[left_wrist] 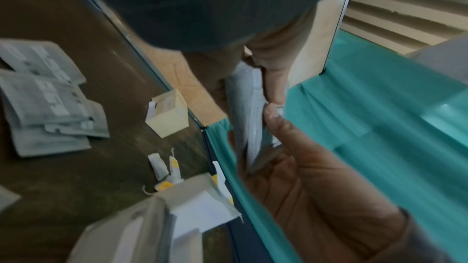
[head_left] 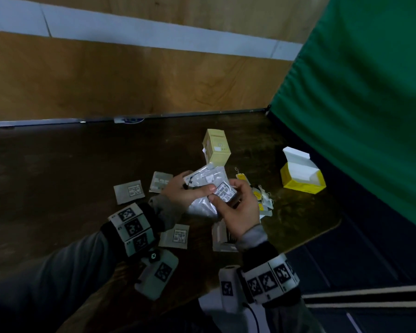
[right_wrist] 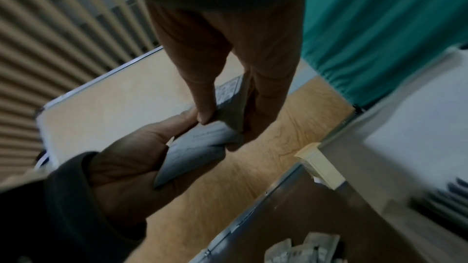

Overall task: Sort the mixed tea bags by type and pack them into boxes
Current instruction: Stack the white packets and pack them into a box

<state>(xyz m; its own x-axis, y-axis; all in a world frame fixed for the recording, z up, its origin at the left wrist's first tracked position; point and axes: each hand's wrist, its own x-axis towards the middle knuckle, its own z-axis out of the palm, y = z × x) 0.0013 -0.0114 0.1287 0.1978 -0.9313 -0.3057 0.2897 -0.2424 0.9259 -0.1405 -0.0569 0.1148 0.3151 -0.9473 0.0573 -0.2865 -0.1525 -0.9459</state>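
Above the table (head_left: 58,169), both hands, left hand (head_left: 181,189) and right hand (head_left: 235,210), grip a sachet stack (head_left: 208,186); loose sachets (head_left: 129,191) lie left, yellow box (head_left: 302,180) right.

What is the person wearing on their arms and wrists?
Dark grey long sleeves reach both bare hands. Each wrist carries a black band with white blocks printed with black square codes and a white camera unit; a thin black cable runs from the right one.

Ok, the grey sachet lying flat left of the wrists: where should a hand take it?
Judging by its pose, the grey sachet lies flat on the table, clear of neighbours. Come from above with the left hand, once freed, and pinch its near edge.
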